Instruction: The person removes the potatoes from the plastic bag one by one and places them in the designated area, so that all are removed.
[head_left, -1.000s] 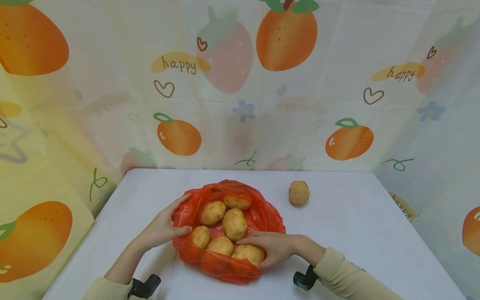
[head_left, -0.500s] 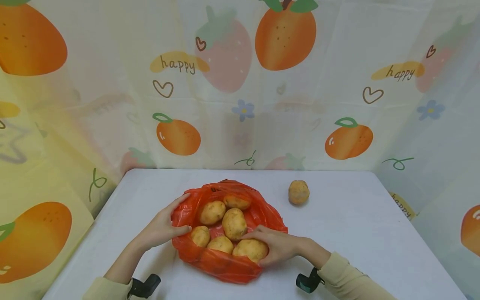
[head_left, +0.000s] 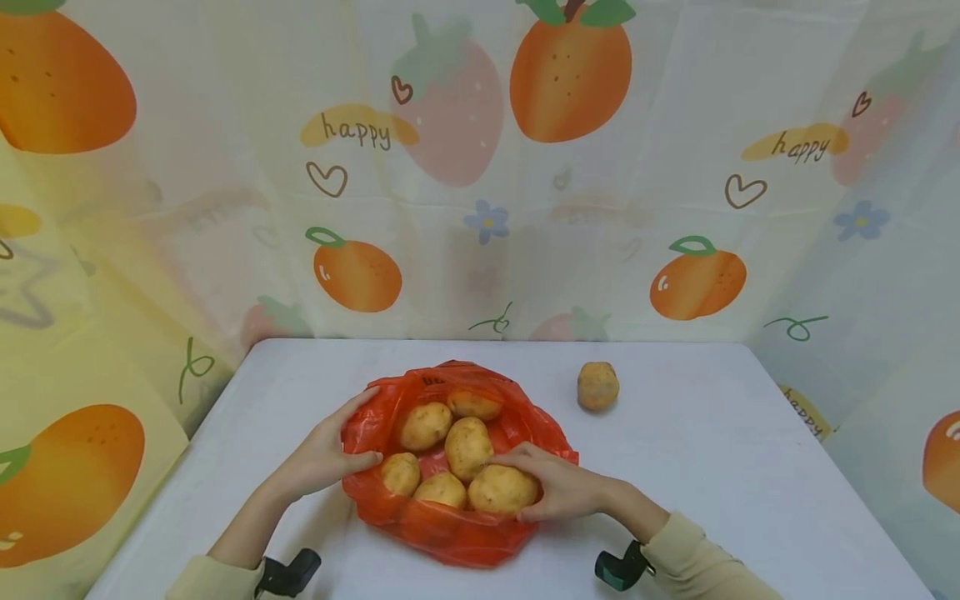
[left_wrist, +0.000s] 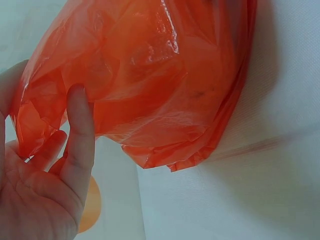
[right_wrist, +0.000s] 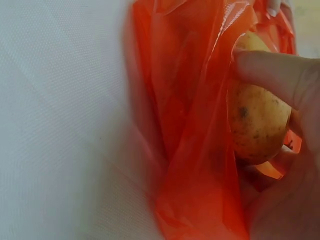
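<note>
A red plastic bag (head_left: 442, 542) sits wide open on the table, with several potatoes inside, among them a middle potato (head_left: 468, 448). At its left side, my left hand (head_left: 318, 450) holds the rim, thumb over the edge; the left wrist view shows the thin plastic (left_wrist: 150, 100) between thumb and fingers. My right hand (head_left: 566, 483) reaches into the near right side and grips a large potato (head_left: 501, 490). Thumb and fingers lie on either side of that potato (right_wrist: 260, 120) in the right wrist view. Some fingertips are hidden behind it.
One loose potato (head_left: 597, 386) lies on the white table (head_left: 697, 467) behind and to the right of the bag. A fruit-print curtain (head_left: 487, 275) hangs along the table's back edge and sides.
My right hand has shifted slightly rightward, and the large potato in it has come up a little, with more of it showing above the bag's rim. My left hand stays put.
</note>
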